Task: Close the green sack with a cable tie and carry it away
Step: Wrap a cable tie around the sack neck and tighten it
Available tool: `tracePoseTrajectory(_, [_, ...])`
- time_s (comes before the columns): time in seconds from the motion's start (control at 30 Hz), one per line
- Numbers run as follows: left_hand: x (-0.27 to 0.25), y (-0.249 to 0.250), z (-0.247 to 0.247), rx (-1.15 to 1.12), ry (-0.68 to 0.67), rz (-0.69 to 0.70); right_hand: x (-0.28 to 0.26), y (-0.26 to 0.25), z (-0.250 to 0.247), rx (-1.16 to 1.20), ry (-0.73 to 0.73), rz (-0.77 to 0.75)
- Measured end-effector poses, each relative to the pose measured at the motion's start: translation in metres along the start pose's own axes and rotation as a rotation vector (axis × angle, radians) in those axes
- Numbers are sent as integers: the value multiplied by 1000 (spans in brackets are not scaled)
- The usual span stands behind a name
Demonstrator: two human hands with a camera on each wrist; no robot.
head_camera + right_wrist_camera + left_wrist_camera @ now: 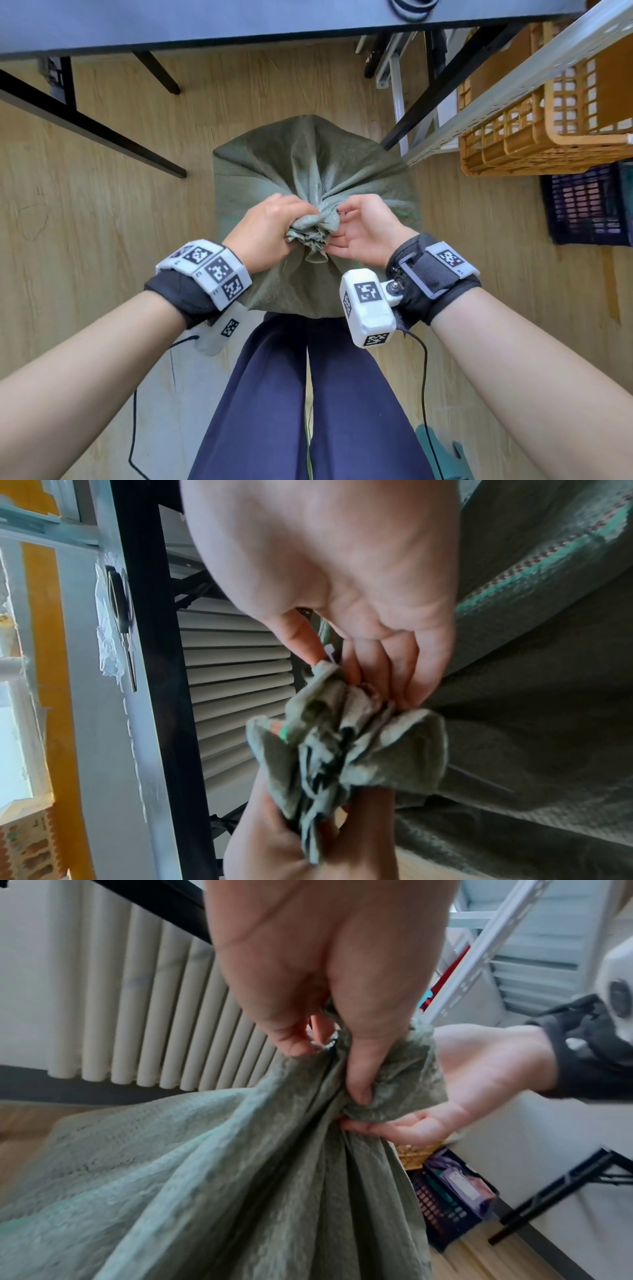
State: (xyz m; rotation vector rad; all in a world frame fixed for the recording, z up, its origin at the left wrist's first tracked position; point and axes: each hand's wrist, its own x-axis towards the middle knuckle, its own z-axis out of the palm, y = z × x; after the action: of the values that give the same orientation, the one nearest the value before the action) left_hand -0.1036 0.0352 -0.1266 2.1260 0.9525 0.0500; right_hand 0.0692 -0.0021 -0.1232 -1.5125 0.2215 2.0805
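Observation:
The green woven sack (pixel 308 164) stands on the wooden floor in front of my legs, its mouth gathered into a bunched neck (pixel 310 229). My left hand (pixel 274 226) grips that neck from the left, fingers and thumb curled round the cloth (pixel 377 1096). My right hand (pixel 363 229) is at the neck's right side, its lower fingers fairly straight under the bunch (pixel 377 1127). In the right wrist view a small white strip (pixel 329 650), apparently the cable tie's end, shows pinched between thumb and forefinger of the right hand (pixel 342 574). The rest of the tie is hidden.
Black table legs (pixel 102 126) slant across the floor at left and behind the sack. An orange crate (pixel 548 130) and a dark purple crate (pixel 585 205) sit at right under a grey shelf rail (pixel 513 89). A white radiator (pixel 137 1001) lines the wall.

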Motion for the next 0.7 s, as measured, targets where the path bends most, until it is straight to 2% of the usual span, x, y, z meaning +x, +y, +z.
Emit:
tracePoseTrajectory(0.23, [-14, 11, 14, 103, -13, 123, 8, 5, 6, -108, -3, -81])
tracePoseTrajectory(0.47, [-33, 14, 25, -45, 71, 126, 20, 10, 5, -149, 147, -119])
tracePoseTrajectory(0.57, [-46, 17, 25, -193, 194, 47, 19, 8, 6, -170, 170, -121])
tracePoseTrajectory(0.7, [-72, 20, 32, -238, 539, -169, 16, 8, 10, -211, 178, -87])
